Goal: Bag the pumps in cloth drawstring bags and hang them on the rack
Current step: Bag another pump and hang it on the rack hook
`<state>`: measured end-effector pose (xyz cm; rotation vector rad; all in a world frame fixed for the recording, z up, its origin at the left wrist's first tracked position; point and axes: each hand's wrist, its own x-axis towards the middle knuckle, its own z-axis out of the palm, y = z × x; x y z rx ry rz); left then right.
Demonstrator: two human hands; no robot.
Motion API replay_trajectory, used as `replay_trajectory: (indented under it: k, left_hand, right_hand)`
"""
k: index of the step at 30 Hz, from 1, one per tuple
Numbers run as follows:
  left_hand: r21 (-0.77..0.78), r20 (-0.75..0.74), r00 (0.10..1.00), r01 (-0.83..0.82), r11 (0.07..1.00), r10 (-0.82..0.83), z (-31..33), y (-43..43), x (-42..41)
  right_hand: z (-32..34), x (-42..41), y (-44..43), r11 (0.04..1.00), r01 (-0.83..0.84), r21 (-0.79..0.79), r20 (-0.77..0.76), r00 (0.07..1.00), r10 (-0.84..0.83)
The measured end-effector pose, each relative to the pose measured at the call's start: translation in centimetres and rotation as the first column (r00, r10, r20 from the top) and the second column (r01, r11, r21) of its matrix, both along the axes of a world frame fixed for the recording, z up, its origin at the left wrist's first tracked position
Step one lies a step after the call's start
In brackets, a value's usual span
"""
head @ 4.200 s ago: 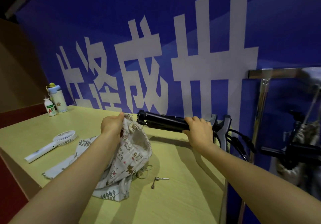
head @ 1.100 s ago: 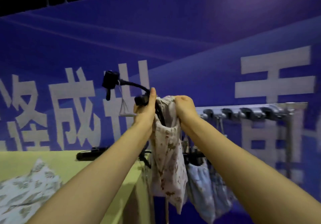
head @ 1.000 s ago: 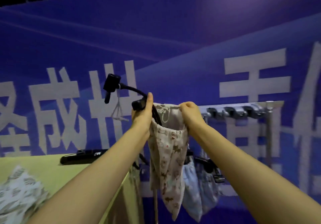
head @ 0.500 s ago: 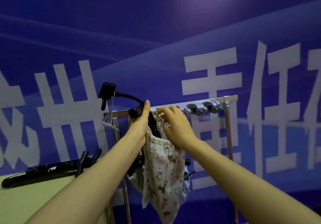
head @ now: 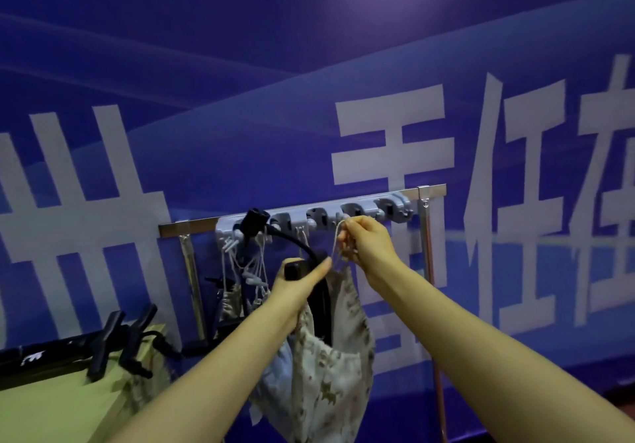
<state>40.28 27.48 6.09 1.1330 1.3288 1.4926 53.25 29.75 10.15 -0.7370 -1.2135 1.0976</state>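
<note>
A patterned cloth drawstring bag (head: 335, 370) hangs in front of me with a black pump (head: 321, 301) standing inside it. The pump's hose (head: 285, 236) curves up and left out of the bag. My left hand (head: 300, 283) grips the pump's top at the bag mouth. My right hand (head: 366, 241) pinches the bag's white drawstring (head: 338, 236) and holds it just under a grey hook of the rack (head: 360, 210). Other filled bags (head: 233, 300) hang from the rack's left hooks by their cords.
The rack's metal bar (head: 192, 228) rests on two chrome posts (head: 426, 236) before a blue banner wall. At lower left, another black pump (head: 72, 350) lies on the yellow-green table (head: 51, 408) near its right edge.
My right hand has let go of the bag mouth and pulled the drawstring up to the rack's hooks. The bag with the pump has moved right and closer to the rack.
</note>
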Motion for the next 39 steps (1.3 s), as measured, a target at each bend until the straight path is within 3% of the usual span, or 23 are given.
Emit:
replay_trajectory:
  k: [2,3,6,8,10,13,16,19,21,25,32,39]
  left_hand:
    - [0.031,-0.247,0.967,0.075,0.997,-0.065,-0.3,0.4,0.3]
    - [0.036,-0.403,0.910,0.126,0.991,-0.101,-0.2,0.7,0.2]
    - [-0.067,-0.723,0.652,0.262,0.963,-0.228,0.3,1.4,-0.1]
    - [-0.108,-0.789,0.545,0.334,0.936,-0.285,0.5,1.8,-0.4]
    - [-0.092,-0.828,0.483,0.385,0.918,-0.285,0.5,2.0,-1.0]
    - [-0.198,-0.815,0.429,0.422,0.884,-0.388,0.5,3.6,-2.6]
    - [-0.166,-0.624,0.692,0.336,0.927,-0.363,0.7,7.4,-3.0]
    - [0.082,-0.521,0.835,0.253,0.964,-0.174,1.8,8.2,-1.1]
    - [0.167,-0.470,0.868,0.267,0.949,-0.161,2.2,7.9,0.6]
    - [0.257,-0.413,0.908,0.190,0.947,-0.070,2.3,10.0,1.4]
    - [0.344,-0.278,0.960,0.075,0.936,0.025,3.7,11.7,2.0]
    - [0.281,-0.398,0.916,0.063,0.958,0.057,3.2,13.7,2.0]
  right_hand:
    - [0.2,0.4,0.8,0.997,-0.035,-0.069,-0.045,0.999,0.032]
    - [0.3,0.5,1.3,0.996,-0.043,-0.083,-0.045,0.998,0.039]
    - [0.4,0.2,2.5,0.994,-0.053,-0.095,-0.035,0.998,0.050]
    - [0.4,-0.4,3.0,0.992,-0.080,-0.099,-0.045,0.996,0.076]
    - [0.6,-1.1,3.2,0.989,-0.112,-0.102,-0.062,0.992,0.106]
    - [0.8,-1.6,3.5,0.989,-0.115,-0.093,-0.034,0.993,0.112]
    - [0.9,-1.7,4.5,0.992,-0.100,-0.076,-0.029,0.995,0.098]
    - [1.0,-1.9,5.1,0.994,-0.084,-0.076,-0.016,0.996,0.083]
    - [1.1,-1.9,5.6,0.997,-0.051,-0.066,0.013,0.999,0.052]
    - [1.4,-1.1,7.3,0.991,0.122,0.052,0.224,0.966,-0.130]
    - [1.3,-0.4,10.4,0.954,0.276,0.118,0.234,0.926,-0.297]
    - [0.1,-0.7,12.9,0.901,0.399,0.170,0.372,0.821,-0.434]
